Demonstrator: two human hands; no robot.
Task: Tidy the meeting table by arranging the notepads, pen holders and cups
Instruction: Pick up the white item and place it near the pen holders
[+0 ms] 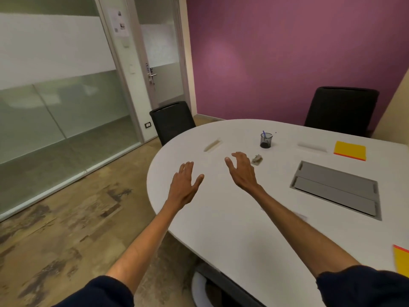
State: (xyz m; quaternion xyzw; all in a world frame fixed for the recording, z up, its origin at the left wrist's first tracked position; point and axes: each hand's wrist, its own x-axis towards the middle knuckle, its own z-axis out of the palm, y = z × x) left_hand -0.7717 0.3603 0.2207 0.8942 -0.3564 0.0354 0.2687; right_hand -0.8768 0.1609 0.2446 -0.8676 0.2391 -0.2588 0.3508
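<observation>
A dark mesh pen holder (266,140) with a blue pen in it stands near the far middle of the white table (221,218). A yellow notepad (350,150) lies at the far right, and the corner of another yellow notepad (402,260) shows at the right edge. My left hand (184,185) hovers open above the table's left end. My right hand (242,170) is open too, fingers curved, just left of a small crumpled grey scrap (257,159). Both hands hold nothing.
A grey cable hatch (336,189) is set into the table at right. A pale strip (213,145) and a blurred white strip (312,147) lie on the far side. Two black chairs (171,120) (342,110) stand behind the table. Glass wall and door at left.
</observation>
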